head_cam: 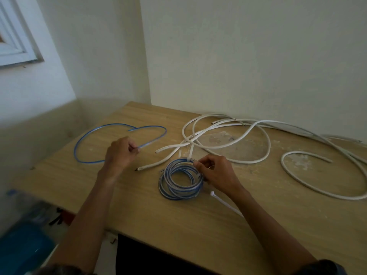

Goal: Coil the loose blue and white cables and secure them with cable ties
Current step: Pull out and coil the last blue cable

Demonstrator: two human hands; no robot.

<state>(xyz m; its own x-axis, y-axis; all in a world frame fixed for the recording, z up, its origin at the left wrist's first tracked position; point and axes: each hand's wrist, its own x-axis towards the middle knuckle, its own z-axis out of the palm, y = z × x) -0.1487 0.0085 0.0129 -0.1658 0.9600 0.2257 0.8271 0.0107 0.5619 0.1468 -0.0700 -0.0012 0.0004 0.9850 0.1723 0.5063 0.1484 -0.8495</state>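
A coil of blue cable [179,187] lies on the wooden table [155,219] near its middle. My right hand [215,173] grips the coil's right side with curled fingers. My left hand [121,150] pinches the loose run of blue cable [87,133], which loops out toward the table's left edge. White cable ties [185,153] lie across the top of the coil. Another white cable tie [224,202] lies on the table under my right wrist. Loose white cables [226,135] sprawl over the back and right of the table.
The table stands in a corner against two pale walls. A window frame [17,42] is at the upper left. Blurred blue items [23,243] sit on the floor at the lower left, beyond the table's left edge.
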